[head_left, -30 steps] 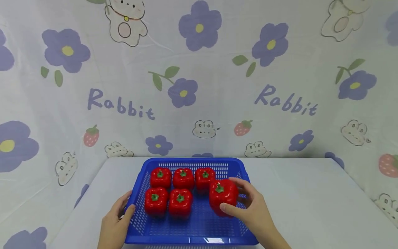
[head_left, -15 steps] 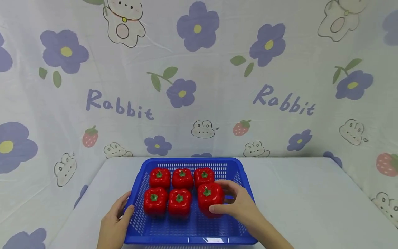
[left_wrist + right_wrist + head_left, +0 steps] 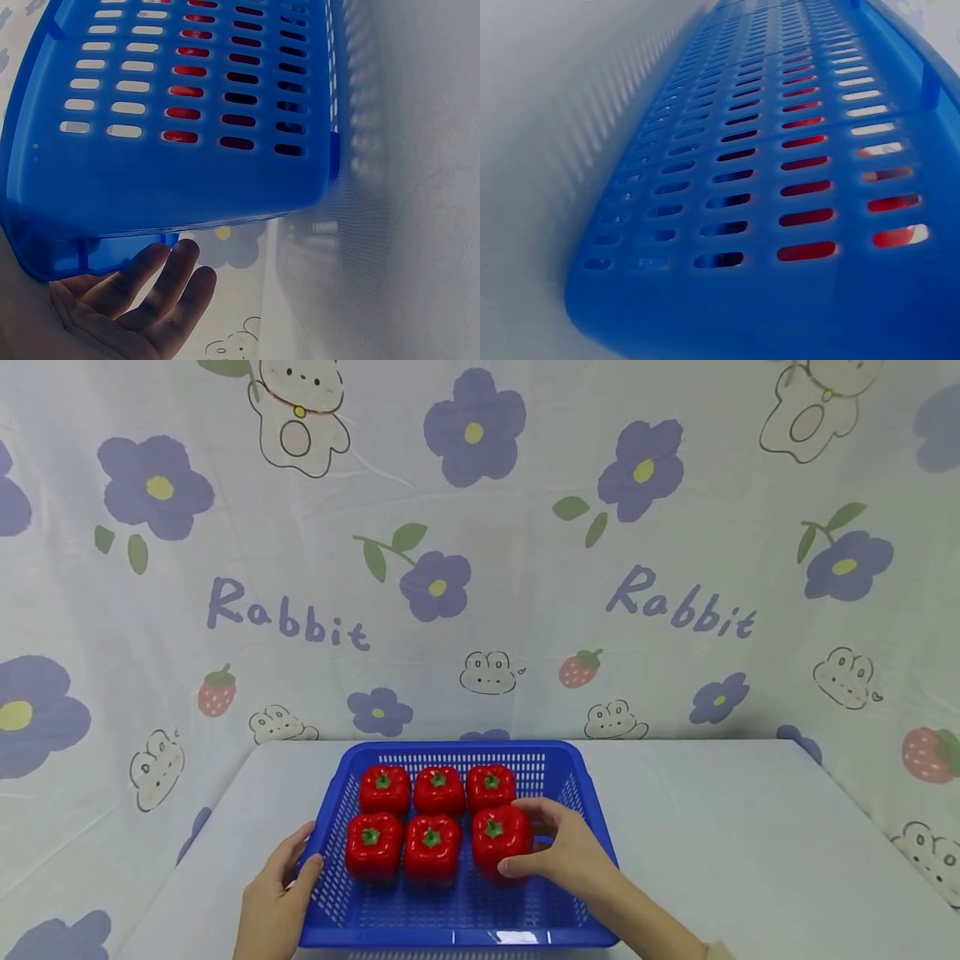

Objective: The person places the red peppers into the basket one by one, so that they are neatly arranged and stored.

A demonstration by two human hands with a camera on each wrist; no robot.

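My right hand point(image 3: 570, 853) grips a red bell pepper point(image 3: 501, 839) with a green stem, thumb on its near side and fingers behind it. This pepper sits low in the front row of the blue plastic basket point(image 3: 450, 937), right of two other bell peppers point(image 3: 432, 850). Behind them stands a row of three more bell peppers point(image 3: 440, 792), stems up. At the basket's left rim, my left hand point(image 3: 279, 893) holds on, thumb over the edge and fingers outside. The left wrist view shows those fingers point(image 3: 169, 292) under the rim. In the right wrist view the basket wall hides the right hand.
The basket stands on a white table point(image 3: 720, 843), near its front edge. A white cloth point(image 3: 525, 543) with purple flowers and rabbits hangs behind. Through the basket's slots, red peppers point(image 3: 806, 251) show in the right wrist view.
The right hand has moved left and slightly down with its bell pepper, bringing it into the front row beside the other two. The left hand stays on the rim.
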